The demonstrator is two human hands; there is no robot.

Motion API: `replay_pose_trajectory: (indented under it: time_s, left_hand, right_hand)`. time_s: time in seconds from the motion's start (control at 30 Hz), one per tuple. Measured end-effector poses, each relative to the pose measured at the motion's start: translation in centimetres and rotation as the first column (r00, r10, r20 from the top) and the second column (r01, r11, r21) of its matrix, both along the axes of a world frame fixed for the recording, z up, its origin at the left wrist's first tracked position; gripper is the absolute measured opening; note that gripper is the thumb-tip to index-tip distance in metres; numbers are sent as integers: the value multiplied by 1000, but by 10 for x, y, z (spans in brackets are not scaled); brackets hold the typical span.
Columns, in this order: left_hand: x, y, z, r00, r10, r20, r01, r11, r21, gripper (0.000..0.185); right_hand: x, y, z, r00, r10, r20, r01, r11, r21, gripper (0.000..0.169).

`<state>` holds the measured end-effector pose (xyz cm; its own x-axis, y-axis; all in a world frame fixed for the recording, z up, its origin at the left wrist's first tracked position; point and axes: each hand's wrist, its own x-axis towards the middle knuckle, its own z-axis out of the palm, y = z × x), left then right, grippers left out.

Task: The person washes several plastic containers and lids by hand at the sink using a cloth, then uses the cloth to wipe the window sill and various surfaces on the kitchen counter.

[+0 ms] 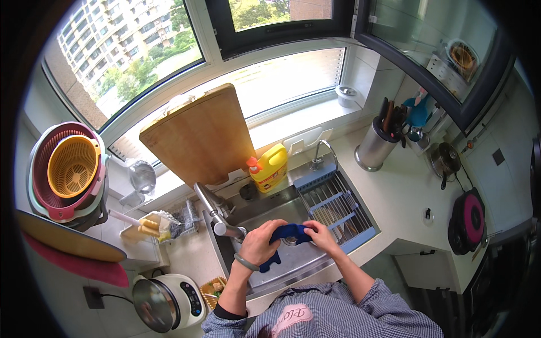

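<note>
Over the stainless steel sink [296,265] I hold a dark blue cloth [291,233] between both hands. My left hand [264,241] grips its left end, and a lower part of the cloth hangs beneath that wrist. Its right end is pinched by the thumb and fingers of my right hand [322,237]. Just left of my left hand is the chrome faucet [224,228], its head over the basin. A roll-out dish rack [334,213] with blue ends spans the right side of the sink. The drain is partly hidden behind the cloth.
Behind the sink stand a yellow detergent jug [270,169] and a large wooden cutting board [203,135]. A small curved tap [325,154] and a steel knife holder [376,145] are to the right. Left are a white electric cooker [169,302] and stacked colanders [67,169]. An open window sash [431,67] juts overhead.
</note>
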<state>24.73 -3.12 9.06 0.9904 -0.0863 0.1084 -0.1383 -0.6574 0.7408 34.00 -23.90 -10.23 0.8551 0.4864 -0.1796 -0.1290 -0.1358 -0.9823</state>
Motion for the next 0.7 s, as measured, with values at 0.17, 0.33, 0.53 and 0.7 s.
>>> replay_pose_trajectory:
  time_s: [0.17, 0.33, 0.53, 0.7]
  left_hand:
    - [5, -6, 28, 994, 72, 84, -85, 983, 164, 46]
    - [31, -7, 42, 960, 187, 208, -181, 982, -48, 30]
    - [55, 5, 31, 873, 432, 226, -367, 888, -279, 25]
    - [66, 2, 0, 809, 524, 265, -460, 846, -269, 24]
  right_hand:
    - [-12, 58, 108, 983, 97, 158, -143, 937, 319, 46]
    - [-22, 95, 106, 983, 175, -57, -98, 761, 642, 48]
    - [-13, 84, 79, 939, 344, 18, -331, 886, 325, 39]
    - [-21, 64, 52, 858, 354, -372, -245, 919, 310, 40]
